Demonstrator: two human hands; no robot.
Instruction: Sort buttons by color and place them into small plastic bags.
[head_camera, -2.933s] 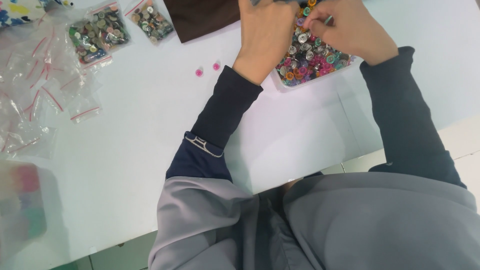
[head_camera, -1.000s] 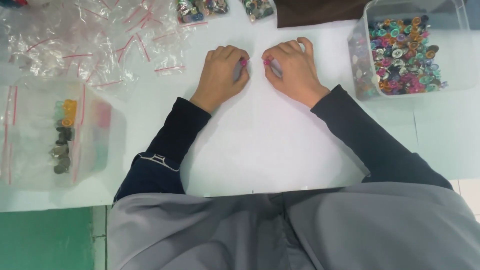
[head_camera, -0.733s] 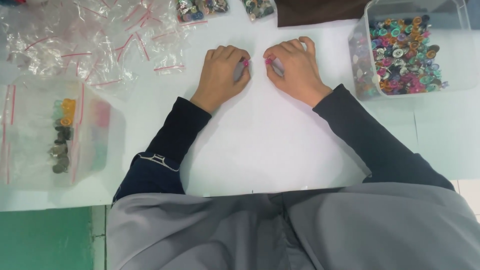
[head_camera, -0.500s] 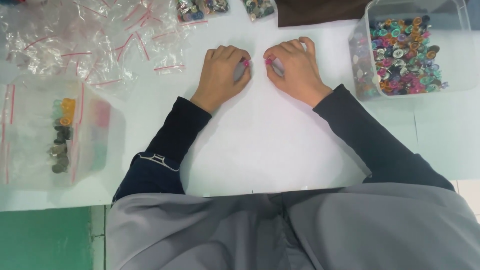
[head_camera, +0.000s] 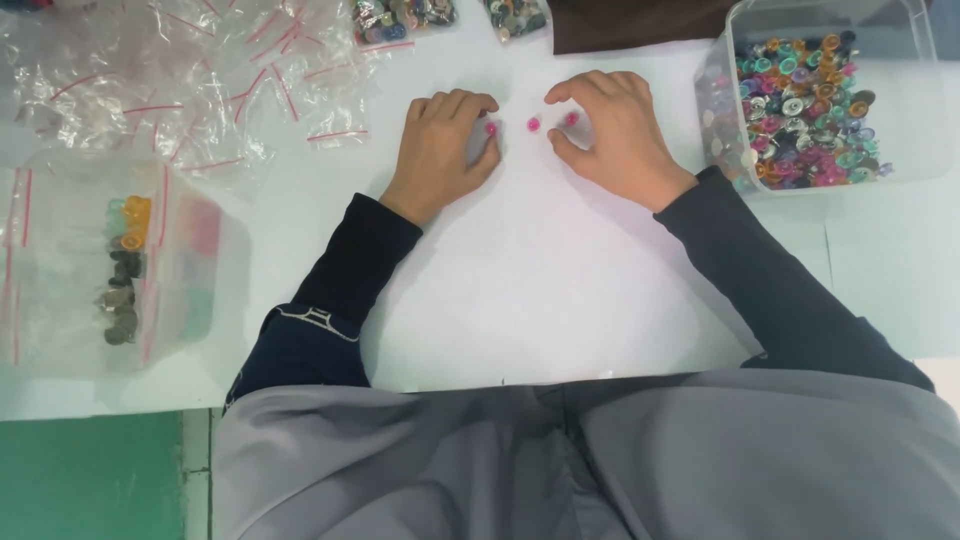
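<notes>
On the desk (head_camera: 520, 290), three pink beads (head_camera: 533, 124): left hand (head_camera: 445, 150) curled, touching one; right hand (head_camera: 615, 135) loosely open beside two; hands apart.

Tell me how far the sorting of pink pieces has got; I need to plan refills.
Done: three small pink pieces lie on the white table, and filled bags sit at the far edge. In hand: the left hand and right hand rest beside those pieces. Left: the clear tub holds many mixed pieces, and empty bags wait.
</notes>
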